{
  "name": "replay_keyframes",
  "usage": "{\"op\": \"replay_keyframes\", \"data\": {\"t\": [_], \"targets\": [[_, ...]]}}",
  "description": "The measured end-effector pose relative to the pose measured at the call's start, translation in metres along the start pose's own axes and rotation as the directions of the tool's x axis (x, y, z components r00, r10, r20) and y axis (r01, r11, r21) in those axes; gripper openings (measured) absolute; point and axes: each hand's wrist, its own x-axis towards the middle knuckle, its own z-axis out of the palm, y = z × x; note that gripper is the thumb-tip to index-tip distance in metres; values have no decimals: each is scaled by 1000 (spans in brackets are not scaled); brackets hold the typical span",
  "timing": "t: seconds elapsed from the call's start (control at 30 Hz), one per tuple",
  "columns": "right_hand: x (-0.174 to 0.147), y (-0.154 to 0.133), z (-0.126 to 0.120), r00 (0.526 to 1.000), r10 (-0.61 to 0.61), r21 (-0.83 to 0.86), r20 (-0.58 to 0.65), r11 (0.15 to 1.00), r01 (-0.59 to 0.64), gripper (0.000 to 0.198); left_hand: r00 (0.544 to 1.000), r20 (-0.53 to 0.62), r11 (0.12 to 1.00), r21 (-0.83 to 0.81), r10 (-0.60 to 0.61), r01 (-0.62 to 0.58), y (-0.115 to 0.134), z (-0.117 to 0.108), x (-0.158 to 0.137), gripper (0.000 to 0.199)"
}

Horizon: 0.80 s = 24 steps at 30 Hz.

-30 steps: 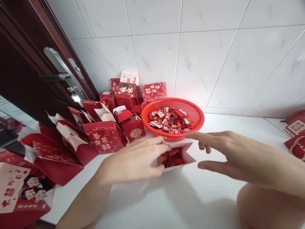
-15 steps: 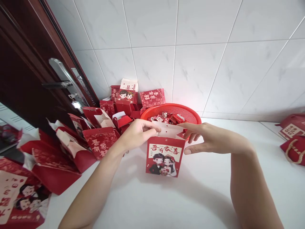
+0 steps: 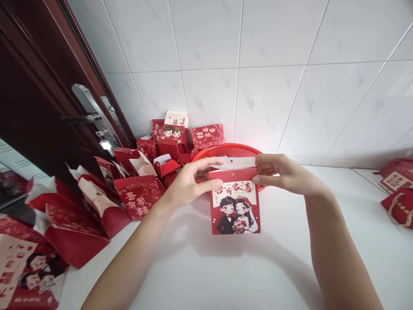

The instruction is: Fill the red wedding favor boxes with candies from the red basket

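A red and cream paper gift box (image 3: 235, 211), printed with a cartoon wedding couple, is held upright between my two hands above the white table. My left hand (image 3: 190, 181) grips its upper left side, thumb on the front face and fingers behind. At the upper right edge, my right hand (image 3: 279, 172) pinches the box with the thumb in front and fingers at the back. The box's top is partly open, its white inner flap standing behind the red front edge. Just behind it sits a red plastic basket (image 3: 238, 149), whose contents are mostly hidden by the box.
Several open red gift boxes (image 3: 138, 196) stand on the left, with more piled against the tiled wall (image 3: 206, 86). A dark door with a metal handle (image 3: 87, 117) is at the upper left. Red bags (image 3: 398, 202) lie at the right edge of the white table (image 3: 226, 280).
The box has shifted slightly right and turned its front toward me. My right hand has closed on its upper corner, my left thumb has moved to its front, and the top flaps are nearer together.
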Motion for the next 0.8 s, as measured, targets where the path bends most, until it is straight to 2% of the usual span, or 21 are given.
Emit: {"op": "replay_keyframes", "data": {"t": [0.1,0.17,0.43,0.67,0.8], "targets": [[1,1,0,999,32,86,-3,996,-31,28,999,-30,999,6,40,-40,-2,3,-2,76],[2,2,0,999,34,121,-5,992,-33,27,997,-66,999,5,44,-44,-5,6,-1,81],[3,5,1,999,34,264,10,964,-36,31,993,-120,997,-67,20,-28,-9,9,3,58],[2,7,-2,999,1,256,54,967,-15,29,989,-147,994,-100,26,-41,-10,11,2,50],[2,9,-2,999,-32,245,40,969,21,46,990,-142,994,-107,15,-30,-12,13,4,48]]}}
